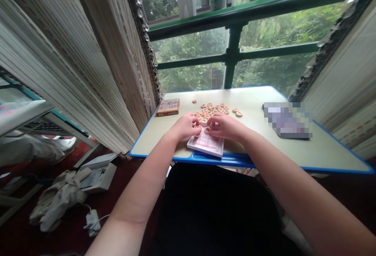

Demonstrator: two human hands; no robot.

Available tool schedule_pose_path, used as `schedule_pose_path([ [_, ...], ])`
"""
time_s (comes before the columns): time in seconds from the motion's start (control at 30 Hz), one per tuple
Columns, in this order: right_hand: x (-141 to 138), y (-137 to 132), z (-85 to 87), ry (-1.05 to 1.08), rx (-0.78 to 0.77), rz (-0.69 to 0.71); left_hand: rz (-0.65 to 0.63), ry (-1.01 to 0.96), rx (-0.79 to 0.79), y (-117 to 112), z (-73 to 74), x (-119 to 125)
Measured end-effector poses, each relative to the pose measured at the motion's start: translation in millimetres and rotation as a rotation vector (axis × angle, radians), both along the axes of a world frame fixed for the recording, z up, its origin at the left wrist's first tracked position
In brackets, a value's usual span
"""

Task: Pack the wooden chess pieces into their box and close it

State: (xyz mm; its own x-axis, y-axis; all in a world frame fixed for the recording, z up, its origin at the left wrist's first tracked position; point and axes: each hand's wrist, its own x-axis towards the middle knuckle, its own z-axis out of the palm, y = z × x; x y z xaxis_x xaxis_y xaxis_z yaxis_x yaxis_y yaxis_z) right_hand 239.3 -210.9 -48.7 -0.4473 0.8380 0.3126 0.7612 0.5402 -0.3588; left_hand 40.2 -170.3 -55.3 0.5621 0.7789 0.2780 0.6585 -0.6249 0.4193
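The gridded board [207,145] lies flat at the surface's [161,134] 6 o'clock edge, near side slanting from between 9 and 10 toward between 3 and 4; its covered far end hides which axis is longer. The left hand [188,126] and right hand [222,126] curl their fingers at round pieces over it, grip unclear; more pieces [217,109] cluster toward 12.

The board [208,145] is white, red-gridded; pieces [220,110] are tan, marked red or black; tabletop [249,144] cream, blue-edged.
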Motion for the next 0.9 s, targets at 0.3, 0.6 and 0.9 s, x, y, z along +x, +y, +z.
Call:
schedule_pose_path([
  [0.3,0.2,1.4,-4.3,-0.013,0.032,0.005,-0.008,-0.036,0.043,-1.1,3.8,2.4],
  [0.6,-2.7,5.9,-3.5,-0.046,0.03,-0.093,0.044,-0.139,0.053,0.4,-0.6,-2.0],
  [0.9,-6.8,4.9,-1.7,-0.078,0.064,-0.078,0.076,-0.165,-0.006,-2.9,2.7,-1.0],
])
